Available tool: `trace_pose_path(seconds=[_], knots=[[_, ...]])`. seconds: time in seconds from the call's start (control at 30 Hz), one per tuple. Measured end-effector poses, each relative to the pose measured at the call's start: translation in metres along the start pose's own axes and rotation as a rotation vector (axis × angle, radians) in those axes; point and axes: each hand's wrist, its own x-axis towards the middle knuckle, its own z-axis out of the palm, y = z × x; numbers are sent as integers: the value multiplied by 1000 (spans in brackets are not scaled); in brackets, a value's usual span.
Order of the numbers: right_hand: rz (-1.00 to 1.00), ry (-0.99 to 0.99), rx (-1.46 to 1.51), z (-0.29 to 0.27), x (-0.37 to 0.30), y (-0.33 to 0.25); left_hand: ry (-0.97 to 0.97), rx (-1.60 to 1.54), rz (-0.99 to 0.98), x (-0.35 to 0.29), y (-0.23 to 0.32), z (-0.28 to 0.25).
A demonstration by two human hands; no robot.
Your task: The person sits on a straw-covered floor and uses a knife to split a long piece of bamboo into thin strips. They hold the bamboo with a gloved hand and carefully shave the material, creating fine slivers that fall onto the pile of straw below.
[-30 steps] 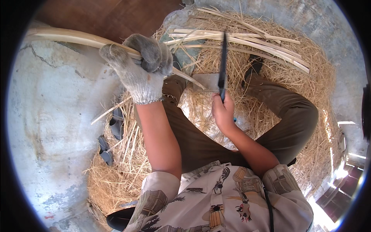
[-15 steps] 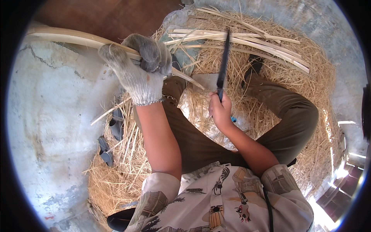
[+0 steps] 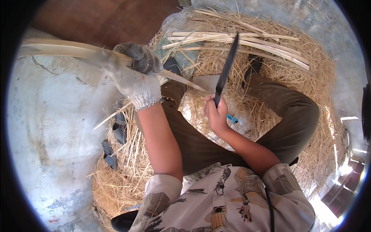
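Note:
My left hand [image 3: 133, 73], in a pale knitted work glove with grey-coated fingers, is closed round a long pale split strip of bamboo [image 3: 62, 49]. The strip reaches out past the hand to the far left, and its narrow end slants down to the right above a grey block [image 3: 206, 83]. In my bare right hand [image 3: 217, 114] is the handle of a long dark-bladed knife [image 3: 227, 67], its blade pointing up and away from me. The blade stands apart from the strip.
Several pale strips [image 3: 266, 44] lie on a heap of thin shavings [image 3: 309, 89] ahead. A small blue tool [image 3: 232, 118] lies between my legs. Dark slippers [image 3: 109, 154] rest at left beside a worn grey wall [image 3: 50, 123]. A brown panel [image 3: 108, 19] stands at the back left.
My left hand has shifted slightly left and down with the bamboo strip. The knife in my right hand has tilted a little further to the right.

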Motion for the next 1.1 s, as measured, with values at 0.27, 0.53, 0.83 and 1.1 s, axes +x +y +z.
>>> trace_pose_path(seconds=[0.27, 0.53, 0.83, 1.1], knots=[[498, -186, -458, -25, 2, 19, 3, -13, -14, 5, -1, -2], [96, -167, -493, -31, -10, 35, -115, -11, 9, 6, -3, -4], [-5, -90, -476, -3, 2, -14, -39, 59, 35, 5, -2, -2], [856, 68, -400, -52, 3, 64, -1, 49, 143, 12, -7, -5]])
